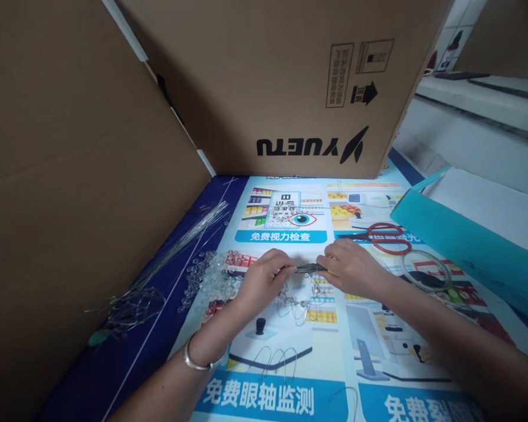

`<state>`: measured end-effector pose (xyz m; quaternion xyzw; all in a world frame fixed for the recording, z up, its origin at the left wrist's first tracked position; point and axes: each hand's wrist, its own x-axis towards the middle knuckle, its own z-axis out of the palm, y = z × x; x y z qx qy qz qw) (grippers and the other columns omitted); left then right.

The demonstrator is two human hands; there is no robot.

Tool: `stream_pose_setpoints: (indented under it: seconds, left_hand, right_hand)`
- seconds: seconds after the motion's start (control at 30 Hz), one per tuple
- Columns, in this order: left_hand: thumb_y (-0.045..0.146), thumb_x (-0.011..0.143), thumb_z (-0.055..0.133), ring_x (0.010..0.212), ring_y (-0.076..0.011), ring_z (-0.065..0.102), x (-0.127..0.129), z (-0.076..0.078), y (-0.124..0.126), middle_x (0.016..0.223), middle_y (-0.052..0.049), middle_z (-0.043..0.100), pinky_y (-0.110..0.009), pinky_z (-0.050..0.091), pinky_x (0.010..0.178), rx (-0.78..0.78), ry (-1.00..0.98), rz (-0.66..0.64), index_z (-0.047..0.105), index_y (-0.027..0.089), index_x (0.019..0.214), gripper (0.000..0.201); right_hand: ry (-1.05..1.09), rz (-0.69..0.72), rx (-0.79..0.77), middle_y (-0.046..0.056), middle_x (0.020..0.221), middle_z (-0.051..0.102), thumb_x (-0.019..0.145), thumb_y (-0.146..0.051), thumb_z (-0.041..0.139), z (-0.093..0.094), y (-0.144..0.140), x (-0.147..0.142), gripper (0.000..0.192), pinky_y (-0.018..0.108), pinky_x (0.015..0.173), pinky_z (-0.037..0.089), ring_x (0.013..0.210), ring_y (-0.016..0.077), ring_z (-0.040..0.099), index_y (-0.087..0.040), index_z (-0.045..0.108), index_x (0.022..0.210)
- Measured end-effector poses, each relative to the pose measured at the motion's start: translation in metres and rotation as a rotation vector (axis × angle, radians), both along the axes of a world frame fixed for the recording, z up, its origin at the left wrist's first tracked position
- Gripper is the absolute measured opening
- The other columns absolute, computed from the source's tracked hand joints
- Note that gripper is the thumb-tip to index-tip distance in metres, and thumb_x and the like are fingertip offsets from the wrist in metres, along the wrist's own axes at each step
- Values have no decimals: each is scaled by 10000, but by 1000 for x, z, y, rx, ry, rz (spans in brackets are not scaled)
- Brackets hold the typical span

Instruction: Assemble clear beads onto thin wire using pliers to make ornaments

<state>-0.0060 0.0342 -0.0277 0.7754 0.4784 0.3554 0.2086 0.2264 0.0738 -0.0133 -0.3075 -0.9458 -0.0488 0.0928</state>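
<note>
My right hand [349, 266] is closed around a pair of small pliers [310, 268] with a bit of yellow handle showing. The jaws point left, toward my left hand [266, 275], whose thumb and fingers are pinched together at their tip. A thin wire appears to be in that pinch, though the fingers mostly hide it. Just below both hands lies a loose tangle of beaded wire [300, 303] with clear beads. Left of my left hand, many clear beads [211, 275] are spread in a heap.
Red-handled scissors [389, 237] and a wire coil [426, 271] lie to the right, near a teal box [475, 234]. Straight wires [180, 240] lie on the left. Bent wire pieces [275, 357] rest in front. Cardboard [290, 88] stands behind and left.
</note>
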Motion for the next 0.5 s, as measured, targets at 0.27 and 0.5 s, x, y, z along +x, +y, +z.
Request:
stream_pose_setpoints:
  seconds: [0.27,0.5]
  left_hand:
    - [147,830,531,783,-149,541,-2,-3,2,792,-30,583,-268,428,698,-57,-36,-7,603,181,795,88]
    - [167,832,535,760,-140,540,-3,-7,4,770,-18,582,-255,422,684,-109,-69,-3,606,184,780,90]
  right_hand:
    - [77,-22,-35,77,888,605,879,-364,436,4,10,22,285,320,787,331,881,194,503,-194,623,1008]
    - [9,24,-18,54,792,585,873,-354,453,3,5,8,240,309,744,309,806,183,481,-189,627,890]
